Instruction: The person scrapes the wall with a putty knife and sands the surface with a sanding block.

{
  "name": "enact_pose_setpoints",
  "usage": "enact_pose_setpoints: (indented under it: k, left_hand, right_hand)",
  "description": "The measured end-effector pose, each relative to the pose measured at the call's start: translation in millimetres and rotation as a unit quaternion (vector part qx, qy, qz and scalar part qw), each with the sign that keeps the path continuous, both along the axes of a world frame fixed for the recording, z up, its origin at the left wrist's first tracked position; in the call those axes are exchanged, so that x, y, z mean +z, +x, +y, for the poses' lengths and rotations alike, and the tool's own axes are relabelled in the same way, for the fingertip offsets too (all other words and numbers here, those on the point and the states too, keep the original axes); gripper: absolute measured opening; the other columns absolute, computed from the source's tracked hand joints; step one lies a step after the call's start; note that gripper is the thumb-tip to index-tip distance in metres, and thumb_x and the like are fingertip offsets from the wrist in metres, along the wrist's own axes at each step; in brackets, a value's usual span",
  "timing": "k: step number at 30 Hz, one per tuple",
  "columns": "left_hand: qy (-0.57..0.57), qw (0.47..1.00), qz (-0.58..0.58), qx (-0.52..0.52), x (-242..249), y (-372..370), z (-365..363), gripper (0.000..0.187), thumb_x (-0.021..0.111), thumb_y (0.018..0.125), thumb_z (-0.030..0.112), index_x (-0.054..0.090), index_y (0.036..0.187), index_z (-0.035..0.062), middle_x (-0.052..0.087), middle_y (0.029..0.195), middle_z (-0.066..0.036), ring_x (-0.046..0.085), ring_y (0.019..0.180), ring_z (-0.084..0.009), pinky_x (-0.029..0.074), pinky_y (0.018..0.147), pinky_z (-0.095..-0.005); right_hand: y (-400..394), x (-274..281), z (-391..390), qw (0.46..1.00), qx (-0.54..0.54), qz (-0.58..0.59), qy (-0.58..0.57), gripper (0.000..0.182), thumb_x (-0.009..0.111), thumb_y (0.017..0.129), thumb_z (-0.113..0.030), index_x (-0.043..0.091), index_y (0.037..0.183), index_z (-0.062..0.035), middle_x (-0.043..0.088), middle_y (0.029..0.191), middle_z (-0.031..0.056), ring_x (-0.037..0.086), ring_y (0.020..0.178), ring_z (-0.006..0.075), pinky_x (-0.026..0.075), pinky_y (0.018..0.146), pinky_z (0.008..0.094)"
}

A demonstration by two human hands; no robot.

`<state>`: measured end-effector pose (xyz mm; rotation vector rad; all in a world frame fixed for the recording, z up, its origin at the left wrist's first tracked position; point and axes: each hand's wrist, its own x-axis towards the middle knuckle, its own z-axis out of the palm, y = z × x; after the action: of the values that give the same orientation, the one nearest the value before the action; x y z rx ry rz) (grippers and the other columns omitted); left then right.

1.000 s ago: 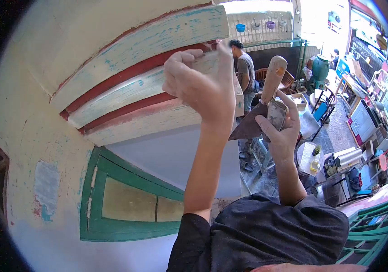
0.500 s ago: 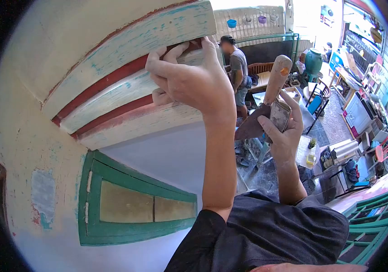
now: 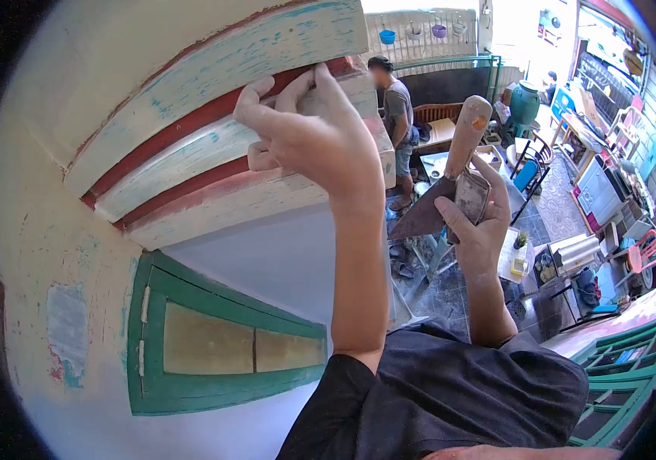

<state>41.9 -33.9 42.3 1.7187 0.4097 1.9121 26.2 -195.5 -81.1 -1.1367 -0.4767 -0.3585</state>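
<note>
Right hand [image 3: 481, 218]: thumb and fingers pinching scraper [image 3: 464, 146] plus grey block [image 3: 470, 195], both right of the moulding [image 3: 182, 162], handle up, blade angled down toward it. Left hand [image 3: 309, 142]: on the moulding, fingers curled, apart, index tip at its upper red groove; can't tell if pinching anything. Green-framed window [image 3: 209, 337] below moulding. Beyond moulding's right end: standing person [image 3: 398, 111].

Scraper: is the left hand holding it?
No, the right hand holds the scraper, while the left hand is up at the moulding.
</note>
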Motion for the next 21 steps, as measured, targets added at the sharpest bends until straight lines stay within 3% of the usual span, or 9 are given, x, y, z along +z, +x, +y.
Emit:
enact_pose_setpoints:
  k: [2, 4, 5, 8, 10, 12, 15, 17, 21]
  left_hand:
    - [-0.003, 1.0, 0.012, 0.012, -3.7, -7.9, 6.0, 0.047, 0.075, 0.094, 0.015, 0.046, 0.127, -0.0012, 0.079, 0.089, -0.012, 0.074, 0.095, -0.0236, 0.036, 0.105, -0.0481]
    - [0.007, 0.998, -0.043, -0.044, -16.1, -12.4, 23.5, 0.04, 0.073, 0.095, 0.012, 0.048, 0.123, -0.0022, 0.076, 0.093, -0.013, 0.073, 0.091, -0.0229, 0.049, 0.09, -0.0398]
    - [0.071, 0.995, -0.065, -0.004, -22.8, -17.2, 36.3, 0.035, 0.071, 0.096, 0.01, 0.054, 0.123, -0.0044, 0.073, 0.097, -0.015, 0.07, 0.086, -0.0204, 0.053, 0.079, -0.0302]
    - [-0.013, 0.999, -0.035, -0.005, -31.1, -49.4, 48.2, 0.029, 0.068, 0.1, 0.011, 0.061, 0.124, -0.0036, 0.072, 0.096, -0.015, 0.068, 0.085, -0.0189, 0.052, 0.08, -0.0303]
    - [-0.025, 0.993, -0.096, -0.058, -58.3, -56.3, 72.6, 0.025, 0.064, 0.102, 0.014, 0.068, 0.122, -0.0021, 0.071, 0.098, -0.013, 0.065, 0.086, -0.0177, 0.049, 0.078, -0.0291]
    - [0.016, 0.999, 0.002, 0.049, -79.5, -87.2, 85.8, 0.016, 0.062, 0.1, 0.004, 0.068, 0.112, -0.0045, 0.066, 0.094, -0.011, 0.06, 0.088, -0.0219, 0.047, 0.079, -0.0352]
    - [-0.043, 0.997, 0.016, 0.058, -127.6, -116.2, 106.9, 0.011, 0.064, 0.1, 0.007, 0.068, 0.102, -0.0027, 0.064, 0.092, -0.008, 0.058, 0.087, -0.0224, 0.045, 0.077, -0.0357]
    - [-0.084, 0.987, 0.091, 0.107, -162.2, -134.3, 122.0, 0.013, 0.068, 0.099, 0.01, 0.066, 0.094, -0.0019, 0.064, 0.09, -0.008, 0.056, 0.085, -0.0222, 0.044, 0.075, -0.0369]
    - [-0.082, 0.972, 0.172, 0.139, -205.3, -159.2, 134.3, 0.014, 0.07, 0.097, 0.012, 0.067, 0.093, -0.0009, 0.065, 0.091, -0.008, 0.056, 0.086, -0.023, 0.044, 0.075, -0.0384]
  right_hand:
    - [-3.2, 1.6, -0.5, 1.0, 0.005, 0.009, -0.009, 0.071, 0.081, 0.081, 0.005, 0.049, 0.144, -0.0024, 0.065, 0.126, 0.0179, 0.07, 0.107, 0.0193, 0.06, 0.089, 0.0282]
    - [-2.9, 0.5, 0.2, 1.0, 0.008, 0.02, -0.018, 0.072, 0.081, 0.081, 0.005, 0.049, 0.144, -0.0023, 0.065, 0.126, 0.018, 0.07, 0.108, 0.0195, 0.06, 0.089, 0.0285]
    - [-1.7, -3.0, 0.8, 1.0, 0.011, 0.016, -0.016, 0.072, 0.081, 0.081, 0.006, 0.048, 0.145, -0.0018, 0.065, 0.126, 0.0183, 0.07, 0.108, 0.0197, 0.061, 0.089, 0.0288]
    - [-3.5, -3.0, 3.0, 0.999, 0.022, 0.015, -0.017, 0.072, 0.08, 0.082, 0.007, 0.047, 0.145, -0.0007, 0.064, 0.128, 0.0189, 0.07, 0.108, 0.0201, 0.061, 0.09, 0.0293]
    - [-4.1, -2.7, 4.5, 0.999, 0.031, 0.017, -0.02, 0.072, 0.079, 0.082, 0.008, 0.047, 0.145, -0.0001, 0.063, 0.129, 0.0192, 0.071, 0.108, 0.0203, 0.062, 0.09, 0.0295]
    - [-4.0, -4.6, 5.8, 0.999, 0.039, 0.024, -0.024, 0.071, 0.078, 0.082, 0.01, 0.046, 0.145, 0.0006, 0.062, 0.131, 0.0198, 0.071, 0.109, 0.0214, 0.062, 0.089, 0.0295]
    - [-3.3, -3.8, 7.8, 0.998, 0.044, 0.029, -0.034, 0.071, 0.077, 0.082, 0.01, 0.046, 0.145, 0.0001, 0.062, 0.13, 0.0192, 0.071, 0.109, 0.0221, 0.063, 0.088, 0.0293]
    - [-4.0, -3.6, 9.9, 0.997, 0.052, 0.037, -0.036, 0.072, 0.077, 0.082, 0.01, 0.046, 0.145, -0.0002, 0.062, 0.129, 0.0186, 0.071, 0.109, 0.0223, 0.063, 0.088, 0.0292]
    - [-2.9, -6.4, 19.6, 0.997, 0.063, 0.015, -0.042, 0.071, 0.078, 0.082, 0.01, 0.047, 0.145, -0.0011, 0.062, 0.126, 0.0165, 0.07, 0.109, 0.0214, 0.063, 0.087, 0.0285]
